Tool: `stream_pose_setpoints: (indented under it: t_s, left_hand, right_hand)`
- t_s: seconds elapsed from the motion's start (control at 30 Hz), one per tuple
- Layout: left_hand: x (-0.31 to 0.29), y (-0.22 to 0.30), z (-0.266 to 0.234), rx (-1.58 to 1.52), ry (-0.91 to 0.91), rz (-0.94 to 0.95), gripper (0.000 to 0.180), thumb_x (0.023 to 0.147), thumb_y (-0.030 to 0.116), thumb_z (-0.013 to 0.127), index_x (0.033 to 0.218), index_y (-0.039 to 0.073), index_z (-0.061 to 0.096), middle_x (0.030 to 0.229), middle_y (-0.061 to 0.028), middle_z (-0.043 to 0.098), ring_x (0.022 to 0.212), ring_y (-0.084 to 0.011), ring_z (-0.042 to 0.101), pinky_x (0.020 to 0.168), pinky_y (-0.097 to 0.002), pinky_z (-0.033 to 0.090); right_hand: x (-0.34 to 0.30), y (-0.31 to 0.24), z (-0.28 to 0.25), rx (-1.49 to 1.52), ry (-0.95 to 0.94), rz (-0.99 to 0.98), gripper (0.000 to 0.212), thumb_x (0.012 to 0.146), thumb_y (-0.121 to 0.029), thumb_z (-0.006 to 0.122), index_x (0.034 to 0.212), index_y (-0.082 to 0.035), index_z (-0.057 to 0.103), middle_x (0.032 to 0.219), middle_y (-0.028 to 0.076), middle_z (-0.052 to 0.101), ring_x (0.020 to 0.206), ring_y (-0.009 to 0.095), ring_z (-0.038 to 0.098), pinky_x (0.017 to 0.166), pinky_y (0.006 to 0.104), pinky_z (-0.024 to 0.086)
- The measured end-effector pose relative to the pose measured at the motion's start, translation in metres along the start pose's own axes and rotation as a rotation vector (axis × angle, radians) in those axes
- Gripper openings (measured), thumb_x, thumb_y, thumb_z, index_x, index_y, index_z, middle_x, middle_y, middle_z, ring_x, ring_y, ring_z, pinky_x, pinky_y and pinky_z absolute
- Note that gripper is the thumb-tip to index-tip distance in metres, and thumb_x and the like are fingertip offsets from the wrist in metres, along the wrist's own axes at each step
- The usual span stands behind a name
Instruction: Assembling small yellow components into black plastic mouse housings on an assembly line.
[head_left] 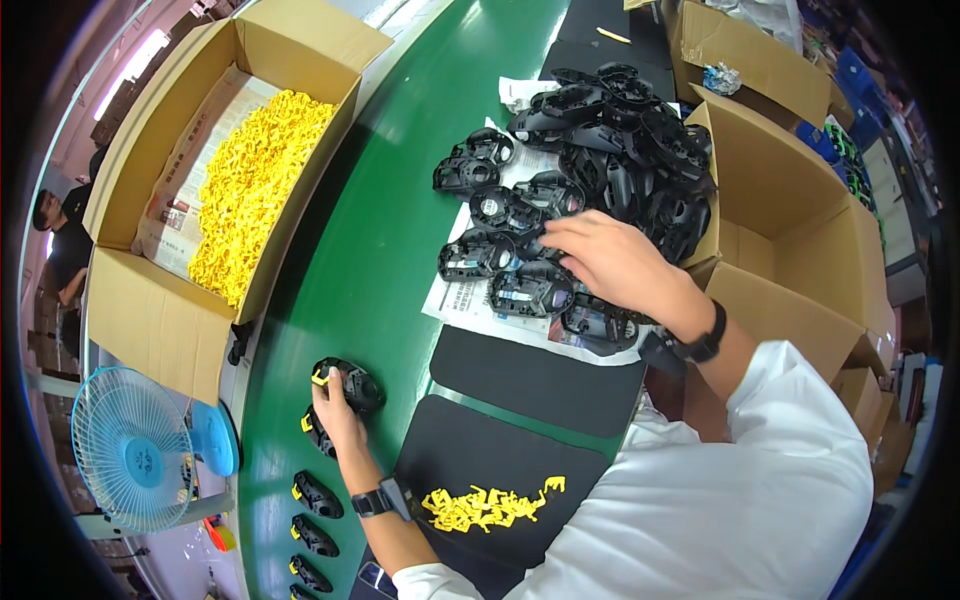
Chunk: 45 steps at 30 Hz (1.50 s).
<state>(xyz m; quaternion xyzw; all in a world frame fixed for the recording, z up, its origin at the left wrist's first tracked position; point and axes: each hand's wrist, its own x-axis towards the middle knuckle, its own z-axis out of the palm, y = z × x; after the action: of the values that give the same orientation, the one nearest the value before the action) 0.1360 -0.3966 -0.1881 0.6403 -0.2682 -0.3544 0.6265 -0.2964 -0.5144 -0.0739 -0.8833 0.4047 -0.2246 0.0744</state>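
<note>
Resting on the green worktop (330, 250) at about 8 o'clock, a black shell (352, 385) with a yellow clip is gripped by the left hand (335, 412), fingers curled round it. Finished shells (316, 495) are lined up below at 6 o'clock from it. At 2 o'clock, the right hand (610, 262) is spread flat over the shell pile (610, 150), which lies just beyond its fingertips and well apart from the left.

The 1 view came from a head-worn fisheye camera looking steeply down over the person's white sleeves at a green conveyor belt (330, 290), close enough for both hands to fill its middle. Straight edges bent near the rim; no 2nd view overlapped it.
</note>
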Motion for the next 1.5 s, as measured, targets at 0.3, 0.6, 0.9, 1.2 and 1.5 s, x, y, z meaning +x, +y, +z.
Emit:
stream_pose_setpoints:
  t_s: [0.3, 0.6, 0.9, 1.2, 1.5]
  left_hand:
    - [-0.073, 0.053, -0.004, 0.322, 0.169, 0.503, 0.041, 0.097, 0.008, 0.055, 0.136, -0.004, 0.047, 0.141, -0.0156, 0.049, 0.133, -0.0249, 0.044, 0.110, -0.0365, 0.034]
    - [-0.201, 0.070, 0.018, -0.092, -0.549, 0.072, 0.093, 0.090, 0.068, 0.049, 0.142, -0.008, 0.039, 0.136, -0.0233, 0.052, 0.124, -0.0313, 0.054, 0.102, -0.0421, 0.043]
    - [-0.294, 0.028, 0.009, -0.562, -0.851, -0.511, 0.101, 0.073, 0.054, 0.082, 0.140, -0.008, 0.040, 0.111, -0.0174, 0.059, 0.103, -0.0249, 0.058, 0.105, -0.0414, 0.040]
    - [-0.339, -0.003, 0.005, -0.722, -0.303, -0.263, 0.094, 0.062, 0.063, 0.084, 0.118, -0.006, 0.053, 0.103, -0.0109, 0.053, 0.101, -0.0255, 0.056, 0.109, -0.0505, 0.038]
    - [-0.347, -0.014, -0.005, -0.535, -0.102, -0.173, 0.096, 0.076, 0.072, 0.065, 0.132, -0.001, 0.042, 0.117, -0.0122, 0.053, 0.110, -0.0284, 0.056, 0.108, -0.0513, 0.041]
  right_hand:
    - [0.058, 0.017, 0.038, -0.191, -0.189, 0.102, 0.033, 0.079, -0.010, 0.070, 0.112, -0.008, 0.066, 0.094, 0.012, 0.067, 0.094, 0.031, 0.062, 0.085, 0.0378, 0.051]
    - [0.017, -0.109, -0.026, 0.651, -0.314, -0.537, 0.015, 0.090, -0.009, 0.059, 0.102, -0.006, 0.068, 0.095, 0.006, 0.066, 0.088, 0.024, 0.061, 0.076, 0.0347, 0.050]
    - [-0.055, -0.138, 0.041, 0.928, -0.742, -0.204, 0.019, 0.088, -0.024, 0.070, 0.098, -0.009, 0.066, 0.098, 0.001, 0.065, 0.081, 0.024, 0.066, 0.068, 0.0345, 0.054]
    - [-0.105, -0.123, 0.082, 0.450, -0.738, -0.384, 0.021, 0.082, -0.024, 0.073, 0.087, -0.008, 0.060, 0.086, 0.005, 0.059, 0.076, 0.024, 0.066, 0.064, 0.0350, 0.054]
    - [-0.094, -0.127, 0.077, 0.381, -0.608, -0.335, 0.022, 0.080, -0.017, 0.073, 0.096, -0.008, 0.060, 0.089, 0.006, 0.064, 0.076, 0.025, 0.067, 0.065, 0.0365, 0.055]
